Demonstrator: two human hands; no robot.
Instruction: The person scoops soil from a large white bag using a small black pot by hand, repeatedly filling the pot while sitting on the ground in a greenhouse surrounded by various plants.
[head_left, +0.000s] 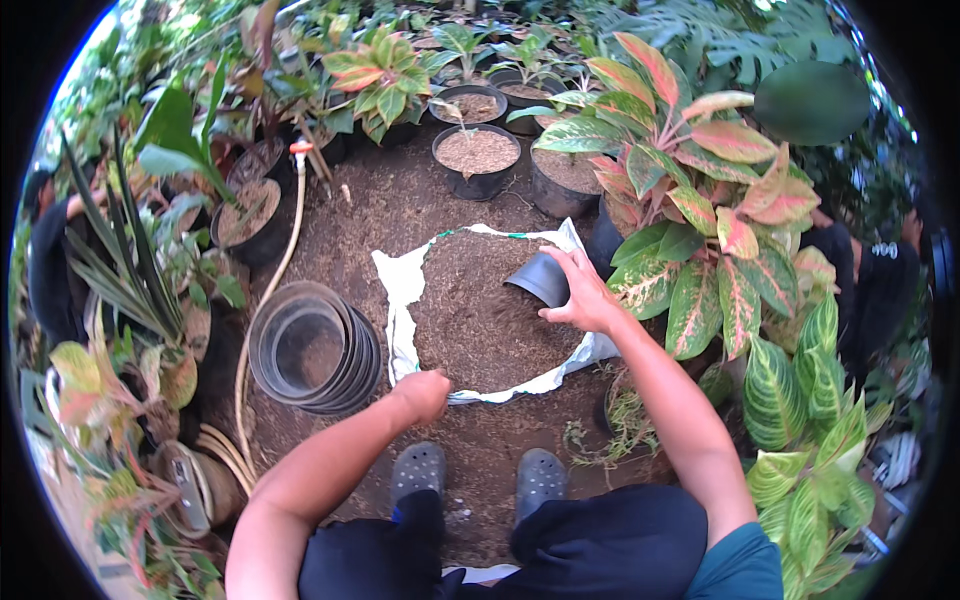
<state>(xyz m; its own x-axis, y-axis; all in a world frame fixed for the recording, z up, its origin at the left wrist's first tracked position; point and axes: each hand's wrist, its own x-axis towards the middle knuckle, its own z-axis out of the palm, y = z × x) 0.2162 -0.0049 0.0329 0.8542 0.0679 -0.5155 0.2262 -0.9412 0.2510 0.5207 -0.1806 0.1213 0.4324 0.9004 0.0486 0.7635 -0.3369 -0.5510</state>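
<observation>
A white woven sack (405, 285) with its mouth spread wide lies on the ground before me, full of loose brown potting mix (480, 300). Its near rim is gripped by my left hand (424, 396), the fingers closed in a fist. At the right side of the sack my right hand (581, 292) holds a small black plastic pot (544, 279), tipped on its side low over the mix. Some of the mix below the pot looks blurred. Whether anything is inside the pot cannot be seen.
Stacked black plastic pots (315, 349) stand left of the sack, beside a beige hose (289, 240). Potted plants (478, 154) surround the spot, with large pink-green leaves (675, 277) close to my right arm. A person (56, 255) is at far left, another (877, 277) at far right.
</observation>
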